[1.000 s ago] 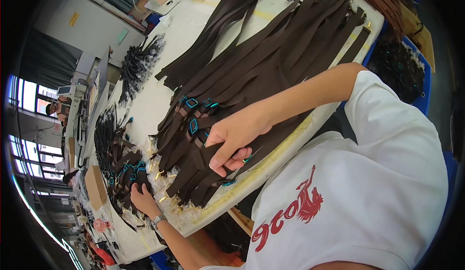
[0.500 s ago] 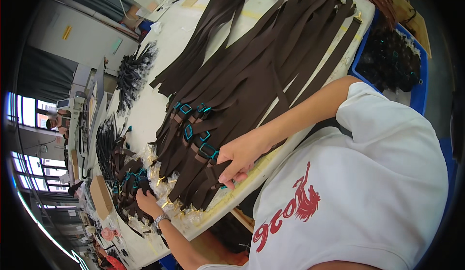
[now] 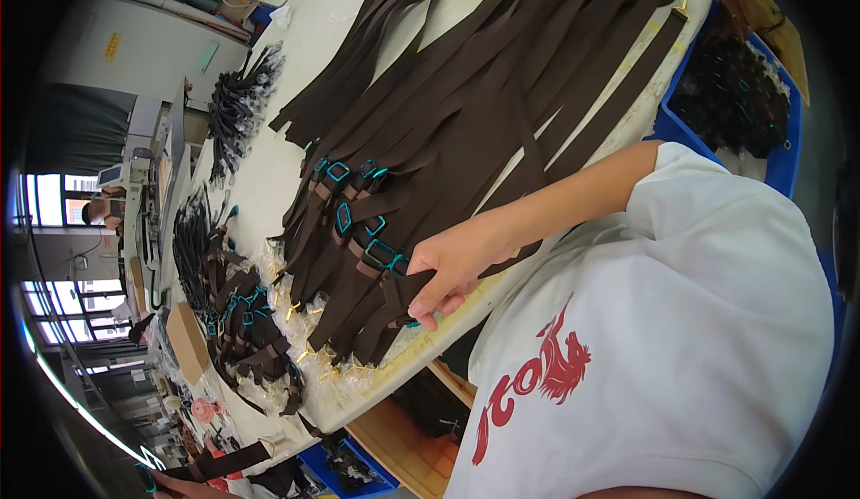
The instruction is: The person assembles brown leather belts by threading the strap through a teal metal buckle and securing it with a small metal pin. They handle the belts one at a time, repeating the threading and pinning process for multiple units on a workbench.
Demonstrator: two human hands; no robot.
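My right hand [image 3: 442, 272] is closed on a dark brown strap [image 3: 394, 296] near the table's front edge, at the end of a row of straps with teal buckles [image 3: 380, 253]. Thumb and fingers pinch the webbing from above. At the lower left rim, my left hand [image 3: 184, 486] is partly cut off by the picture's edge. A dark strap [image 3: 235, 461] stretches from it toward the right, and its fingers appear closed on that strap. Between the hands lies a heap of short black straps with teal buckles [image 3: 246, 315].
Long brown straps [image 3: 466, 132] cover much of the pale table [image 3: 336, 409]. Clear plastic wrapping [image 3: 305, 315] lies by their near ends. Blue crates [image 3: 775, 163] stand at the right and below the table. A cardboard box [image 3: 185, 342] and another person [image 3: 112, 210] are at the left.
My left hand has left the heap of buckled straps and swung to the lower left, with a strap in it. My right hand keeps its hold; the view has shifted slightly.
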